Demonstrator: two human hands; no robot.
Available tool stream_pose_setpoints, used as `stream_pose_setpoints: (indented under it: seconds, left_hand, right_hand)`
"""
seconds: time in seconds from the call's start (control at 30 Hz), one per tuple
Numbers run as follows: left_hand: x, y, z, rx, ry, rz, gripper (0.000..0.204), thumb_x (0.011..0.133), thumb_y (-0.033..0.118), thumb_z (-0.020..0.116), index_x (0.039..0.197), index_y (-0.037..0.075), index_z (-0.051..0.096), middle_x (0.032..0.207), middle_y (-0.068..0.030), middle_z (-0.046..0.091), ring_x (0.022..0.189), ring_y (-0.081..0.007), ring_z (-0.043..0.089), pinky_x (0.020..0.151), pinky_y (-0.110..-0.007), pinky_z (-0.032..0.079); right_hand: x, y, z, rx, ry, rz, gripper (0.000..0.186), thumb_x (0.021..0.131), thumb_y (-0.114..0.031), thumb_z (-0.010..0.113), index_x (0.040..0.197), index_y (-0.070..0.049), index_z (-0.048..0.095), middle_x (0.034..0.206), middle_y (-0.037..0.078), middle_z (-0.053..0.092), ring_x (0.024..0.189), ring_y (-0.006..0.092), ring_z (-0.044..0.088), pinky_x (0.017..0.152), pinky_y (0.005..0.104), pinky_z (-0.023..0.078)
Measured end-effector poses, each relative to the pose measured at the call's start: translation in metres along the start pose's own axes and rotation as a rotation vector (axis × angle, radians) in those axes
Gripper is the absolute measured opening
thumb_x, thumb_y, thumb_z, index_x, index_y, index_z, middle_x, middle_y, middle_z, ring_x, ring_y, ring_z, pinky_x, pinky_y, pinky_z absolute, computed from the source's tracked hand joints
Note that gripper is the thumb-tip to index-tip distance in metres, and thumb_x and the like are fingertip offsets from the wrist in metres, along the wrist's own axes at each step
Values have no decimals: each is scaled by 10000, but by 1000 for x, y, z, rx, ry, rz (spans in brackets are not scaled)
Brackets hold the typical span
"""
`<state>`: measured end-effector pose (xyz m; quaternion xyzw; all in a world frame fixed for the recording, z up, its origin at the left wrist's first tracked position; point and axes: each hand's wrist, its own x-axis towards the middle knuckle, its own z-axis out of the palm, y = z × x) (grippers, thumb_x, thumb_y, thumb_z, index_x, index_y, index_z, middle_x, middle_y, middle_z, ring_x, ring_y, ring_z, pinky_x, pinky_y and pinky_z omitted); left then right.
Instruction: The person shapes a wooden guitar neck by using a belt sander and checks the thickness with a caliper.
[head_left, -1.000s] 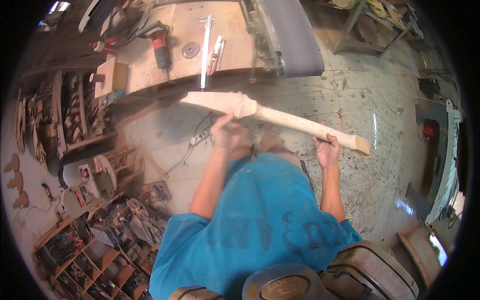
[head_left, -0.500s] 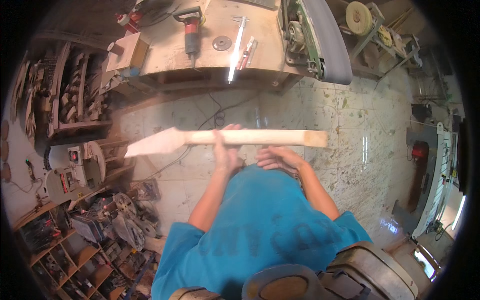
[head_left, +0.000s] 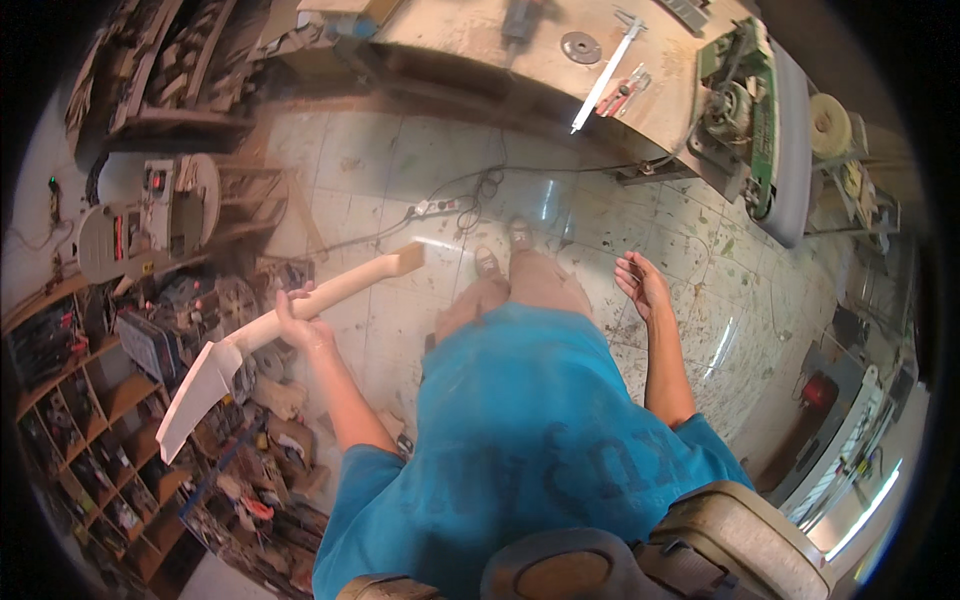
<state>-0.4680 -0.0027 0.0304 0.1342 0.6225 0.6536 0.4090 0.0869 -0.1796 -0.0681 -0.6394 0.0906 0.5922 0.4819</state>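
Observation:
A pale, bare wooden guitar neck [head_left: 350, 281] slants out at my left side. Its broad, flat headstock points toward the lower left, and the squared heel end lies up and to the right. My left hand [head_left: 303, 322] is closed around the shaft, between its middle and the headstock. Well apart from it, on my right side, my right hand [head_left: 643, 285] hangs in the air over the floor. Nothing is in it, and its fingers are stretched out.
A workbench [head_left: 470, 50] ahead holds a caliper [head_left: 610, 72], a metal disc [head_left: 580, 47] and red-handled tools [head_left: 624, 93]. A belt sander [head_left: 790, 150] stands at its right end. Cables [head_left: 480, 185] lie on the tiled floor. Cluttered shelves [head_left: 125, 395] and a disc machine [head_left: 160, 210] are at left.
The guitar neck has swung to the left and tilted, carried by my left hand. My right hand has moved away from it to the right. The view has turned left.

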Motion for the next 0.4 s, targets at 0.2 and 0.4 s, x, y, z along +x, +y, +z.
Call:
stream_pose_setpoints:
  seconds: [0.2, 0.4]
  left_hand:
    - [-17, 20, -38, 396, 106, -3, 275, 888, 248, 727, 786, 42, 577, 731, -81, 595, 762, -235, 648, 802, -370, 523]
    - [-36, -17, -66, 656, 215, 38, 524, 858, 116, 761, 1255, -59, 466, 824, -99, 620, 632, -194, 587, 573, -343, 518]
  right_hand:
    - [71, -10, 25, -240, -73, 75, 297, 983, -256, 589, 1179, -36, 618, 1057, 98, 686, 819, 152, 666, 740, 278, 577]
    - [84, -50, 75, -432, -221, 15, 313, 983, -280, 584, 1171, -32, 622, 1056, 89, 690, 842, 148, 666, 758, 266, 558]
